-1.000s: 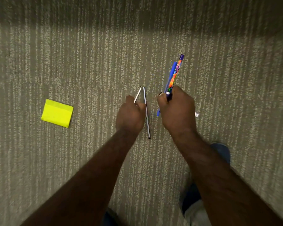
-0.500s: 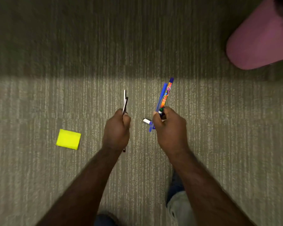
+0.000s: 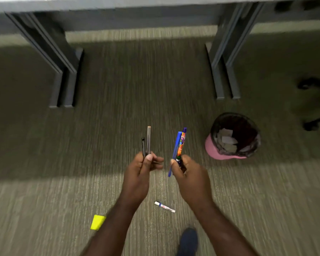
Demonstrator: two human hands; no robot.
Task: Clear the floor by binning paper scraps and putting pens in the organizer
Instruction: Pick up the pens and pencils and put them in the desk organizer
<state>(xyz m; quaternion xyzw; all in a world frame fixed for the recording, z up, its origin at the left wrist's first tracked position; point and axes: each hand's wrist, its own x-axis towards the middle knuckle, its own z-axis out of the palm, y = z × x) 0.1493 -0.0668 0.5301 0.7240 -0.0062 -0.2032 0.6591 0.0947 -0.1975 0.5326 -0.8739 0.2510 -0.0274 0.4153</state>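
My left hand [image 3: 139, 174] is shut on two thin pens [image 3: 146, 142], one black and one grey, held upright above the carpet. My right hand [image 3: 187, 175] grips a blue pen [image 3: 176, 145] and a colourful patterned pen [image 3: 181, 145] together, both pointing away from me. A white marker [image 3: 164, 206] lies on the carpet between my forearms. A yellow sticky-note pad [image 3: 98, 221] lies on the floor beside my left forearm, partly hidden by it. A pink bin [image 3: 213, 150] with a black liner holds paper scraps to the right of my hands.
Grey desk legs [image 3: 63, 74] stand at the back left, another pair [image 3: 224, 67] at the back right, under a desk edge. A black chair base [image 3: 314, 106] is at the far right. My blue shoe [image 3: 188, 239] shows at the bottom.
I have risen and the view has pulled back: my hands, still holding their pens, lifted off the carpet. The bin, desk legs and white marker have come into view.
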